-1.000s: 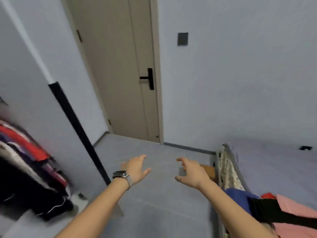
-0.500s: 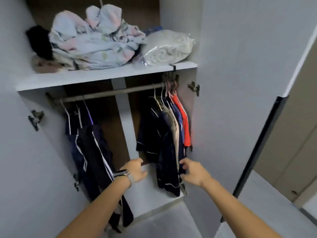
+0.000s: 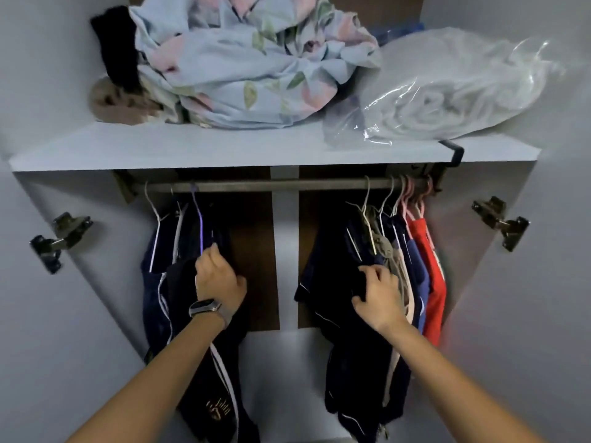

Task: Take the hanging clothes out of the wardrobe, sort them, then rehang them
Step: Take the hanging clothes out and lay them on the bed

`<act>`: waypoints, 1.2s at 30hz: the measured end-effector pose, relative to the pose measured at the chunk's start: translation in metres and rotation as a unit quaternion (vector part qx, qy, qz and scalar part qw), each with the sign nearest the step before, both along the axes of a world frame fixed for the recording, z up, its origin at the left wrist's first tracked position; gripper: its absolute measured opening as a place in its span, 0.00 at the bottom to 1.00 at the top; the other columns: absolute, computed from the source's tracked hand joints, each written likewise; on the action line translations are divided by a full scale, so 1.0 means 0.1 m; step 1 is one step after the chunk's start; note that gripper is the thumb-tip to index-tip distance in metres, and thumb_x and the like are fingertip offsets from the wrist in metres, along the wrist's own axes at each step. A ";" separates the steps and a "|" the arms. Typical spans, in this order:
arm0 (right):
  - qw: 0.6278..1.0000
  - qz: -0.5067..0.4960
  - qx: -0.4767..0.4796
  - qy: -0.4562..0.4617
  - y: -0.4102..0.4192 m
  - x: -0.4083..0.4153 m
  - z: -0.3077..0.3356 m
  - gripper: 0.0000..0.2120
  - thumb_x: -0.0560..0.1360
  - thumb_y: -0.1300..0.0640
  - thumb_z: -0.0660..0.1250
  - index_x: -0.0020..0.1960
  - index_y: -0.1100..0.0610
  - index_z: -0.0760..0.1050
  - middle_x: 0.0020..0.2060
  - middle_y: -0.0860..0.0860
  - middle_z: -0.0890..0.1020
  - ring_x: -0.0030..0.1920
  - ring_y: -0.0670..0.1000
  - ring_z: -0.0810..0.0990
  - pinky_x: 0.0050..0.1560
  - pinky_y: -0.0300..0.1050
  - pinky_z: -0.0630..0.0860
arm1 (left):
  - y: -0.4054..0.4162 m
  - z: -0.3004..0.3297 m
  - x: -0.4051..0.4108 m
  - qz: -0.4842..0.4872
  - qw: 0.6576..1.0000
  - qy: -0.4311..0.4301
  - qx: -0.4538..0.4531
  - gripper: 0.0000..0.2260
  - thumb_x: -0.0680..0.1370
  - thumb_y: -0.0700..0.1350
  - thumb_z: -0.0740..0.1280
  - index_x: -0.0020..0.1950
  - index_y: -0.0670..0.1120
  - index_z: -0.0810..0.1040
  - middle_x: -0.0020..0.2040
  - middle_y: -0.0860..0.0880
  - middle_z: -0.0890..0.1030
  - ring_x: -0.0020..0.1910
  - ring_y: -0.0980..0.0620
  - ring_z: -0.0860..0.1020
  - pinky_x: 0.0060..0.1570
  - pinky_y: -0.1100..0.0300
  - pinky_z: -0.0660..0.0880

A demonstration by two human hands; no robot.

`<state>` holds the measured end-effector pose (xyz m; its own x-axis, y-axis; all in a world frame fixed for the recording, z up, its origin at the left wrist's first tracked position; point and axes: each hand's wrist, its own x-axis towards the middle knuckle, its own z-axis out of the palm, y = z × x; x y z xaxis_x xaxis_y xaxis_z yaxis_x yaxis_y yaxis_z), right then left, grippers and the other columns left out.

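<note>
The wardrobe stands open, its rail (image 3: 281,184) running across the frame just under the white shelf (image 3: 224,151). Two bunches of hanging clothes sit apart on it, with a bare stretch of rail and the brown back panel (image 3: 252,251) showing between them at centre.

At centre left the dark striped garments (image 3: 160,282) hang from wire hangers near the rail's left end. The left hand (image 3: 219,278), a watch (image 3: 204,306) on its wrist, has its fingers curled into the dark cloth at the right edge of this bunch, gripping it.

At centre right the dark navy garment (image 3: 323,282) hangs on the left edge of a tight bunch that ends with the red garment (image 3: 433,276) close to the right side wall. The right hand (image 3: 379,294) lies on the navy cloth with fingers spread and bent; whether it grasps or only presses the fabric cannot be told.

On the shelf above, at upper centre, lies a crumpled floral sheet (image 3: 249,65), and at upper right a white blanket in a clear plastic bag (image 3: 447,97) reaching the shelf's front edge. Door hinges (image 3: 60,238) sit on both side walls
</note>
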<state>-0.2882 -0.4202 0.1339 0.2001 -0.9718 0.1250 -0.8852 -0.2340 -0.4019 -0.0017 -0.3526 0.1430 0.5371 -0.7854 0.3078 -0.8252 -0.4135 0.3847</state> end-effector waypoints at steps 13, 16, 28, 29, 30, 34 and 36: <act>0.961 -0.124 0.021 -0.245 -1.23 0.52 -0.15 0.14 0.82 0.55 0.55 0.52 0.62 0.75 0.44 0.61 0.81 0.49 0.64 0.79 0.43 0.46 0.67 | -0.83 -0.02 0.91 0.030 0.956 0.287 0.044 0.10 0.72 0.34 0.67 0.48 0.41 0.69 0.46 0.42 0.77 0.50 0.42 0.76 0.45 0.60 0.70; 0.969 -0.078 0.005 -0.236 -1.19 0.88 -0.10 0.15 0.81 0.53 0.56 0.49 0.62 0.77 0.40 0.61 0.81 0.45 0.62 0.80 0.39 0.43 0.66 | -0.91 0.01 0.76 -0.034 0.961 0.273 0.013 0.10 0.71 0.31 0.65 0.41 0.44 0.67 0.33 0.51 0.71 0.40 0.49 0.73 0.35 0.64 0.67; 0.884 -0.013 0.031 -0.467 -0.71 1.25 0.24 0.08 0.77 0.56 0.66 0.40 0.53 0.79 0.21 0.47 0.69 0.23 0.44 0.64 0.27 0.37 0.61 | -0.82 -0.09 -0.34 -0.243 0.914 0.320 -0.062 0.11 0.72 0.40 0.69 0.38 0.47 0.67 0.26 0.54 0.66 0.25 0.58 0.68 0.33 0.67 0.68; 0.874 -0.002 0.048 -0.483 -0.66 1.22 0.28 0.05 0.76 0.56 0.68 0.42 0.53 0.81 0.23 0.51 0.70 0.26 0.49 0.64 0.29 0.40 0.61 | -0.77 -0.13 -0.41 -0.266 0.903 0.331 -0.064 0.11 0.73 0.41 0.69 0.38 0.46 0.67 0.27 0.54 0.67 0.27 0.58 0.69 0.34 0.68 0.68; 0.868 0.007 0.069 -0.492 -0.62 1.19 0.29 0.02 0.74 0.56 0.70 0.44 0.52 0.82 0.26 0.55 0.70 0.28 0.52 0.64 0.31 0.43 0.61 | -0.75 -0.16 -0.47 -0.287 0.894 0.339 -0.064 0.10 0.73 0.42 0.69 0.38 0.44 0.68 0.29 0.53 0.68 0.29 0.58 0.69 0.35 0.68 0.69; 0.868 -0.008 0.112 -0.484 -0.51 1.08 0.23 0.03 0.70 0.54 0.74 0.43 0.53 0.84 0.29 0.60 0.76 0.32 0.53 0.68 0.36 0.47 0.65 | -0.69 -0.32 -0.56 -0.344 0.882 0.316 -0.061 0.09 0.71 0.53 0.63 0.38 0.50 0.67 0.36 0.54 0.70 0.39 0.59 0.72 0.45 0.71 0.68; 0.870 -0.015 0.127 -0.476 -0.42 1.02 0.17 0.04 0.69 0.56 0.75 0.42 0.55 0.85 0.33 0.61 0.83 0.34 0.52 0.76 0.40 0.44 0.72 | -0.68 -0.37 -0.60 -0.370 0.878 0.298 -0.049 0.07 0.71 0.56 0.60 0.39 0.55 0.65 0.39 0.54 0.70 0.42 0.62 0.71 0.46 0.74 0.66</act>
